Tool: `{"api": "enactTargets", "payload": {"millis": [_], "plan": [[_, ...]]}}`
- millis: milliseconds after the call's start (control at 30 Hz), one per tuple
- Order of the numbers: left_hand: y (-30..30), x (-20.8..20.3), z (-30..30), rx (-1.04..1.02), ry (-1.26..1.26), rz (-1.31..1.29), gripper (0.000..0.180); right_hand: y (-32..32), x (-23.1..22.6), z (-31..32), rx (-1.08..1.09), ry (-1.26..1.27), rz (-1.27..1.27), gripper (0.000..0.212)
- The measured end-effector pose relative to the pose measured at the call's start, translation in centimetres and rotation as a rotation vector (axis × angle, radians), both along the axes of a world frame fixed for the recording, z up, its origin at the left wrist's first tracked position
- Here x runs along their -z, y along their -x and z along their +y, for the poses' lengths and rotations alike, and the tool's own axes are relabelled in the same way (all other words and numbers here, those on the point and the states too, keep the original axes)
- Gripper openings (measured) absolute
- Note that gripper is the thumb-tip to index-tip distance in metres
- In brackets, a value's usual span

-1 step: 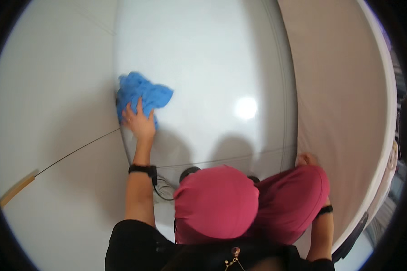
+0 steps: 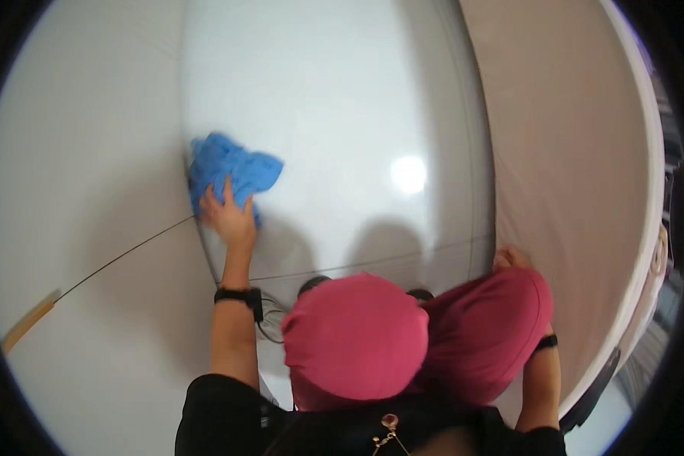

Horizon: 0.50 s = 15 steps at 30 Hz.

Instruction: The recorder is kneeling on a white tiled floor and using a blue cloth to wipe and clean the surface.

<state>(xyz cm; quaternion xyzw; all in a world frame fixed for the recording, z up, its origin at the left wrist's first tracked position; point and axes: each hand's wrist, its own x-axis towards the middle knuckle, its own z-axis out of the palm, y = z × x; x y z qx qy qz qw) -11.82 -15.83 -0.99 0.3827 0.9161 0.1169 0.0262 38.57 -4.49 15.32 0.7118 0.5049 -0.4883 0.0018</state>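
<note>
My left hand (image 2: 231, 220) presses down on a crumpled blue cloth (image 2: 235, 163), fingers apart and bent into its near side. The cloth lies on the glossy white floor (image 2: 334, 137), against the foot of the white panel at the left. My right hand (image 2: 511, 258) shows just beyond my raised right knee, beside the beige fabric side. Its fingers look curled in, and I see nothing in them; the knee covers part of that hand and wrist.
A beige fabric-covered side (image 2: 570, 152), like that of a bed, stands along the right. The white panel (image 2: 106, 152) on the left has a dark seam and a yellowish handle (image 2: 30, 323). A grey cable (image 2: 270, 310) lies beside my left forearm. My knees in pink trousers (image 2: 357, 334) fill the near middle.
My left hand and the blue cloth have shifted slightly toward me along the foot of the left panel. The whole view has also moved a little. My right hand stays by the knee.
</note>
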Motion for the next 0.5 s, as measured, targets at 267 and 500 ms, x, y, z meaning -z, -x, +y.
{"api": "enactTargets", "payload": {"millis": [267, 500], "plan": [[-6.1, 1.4, -4.6, 0.007, 0.128, -0.018, 0.067, -3.8, 7.9, -3.3, -0.153, 0.069, -0.046, 0.016], [-17.2, -3.0, 9.3, 0.625, 0.135, -0.086, 0.065, -1.9, 6.4, -0.5, -0.040, 0.185, -0.045, 0.016]]}}
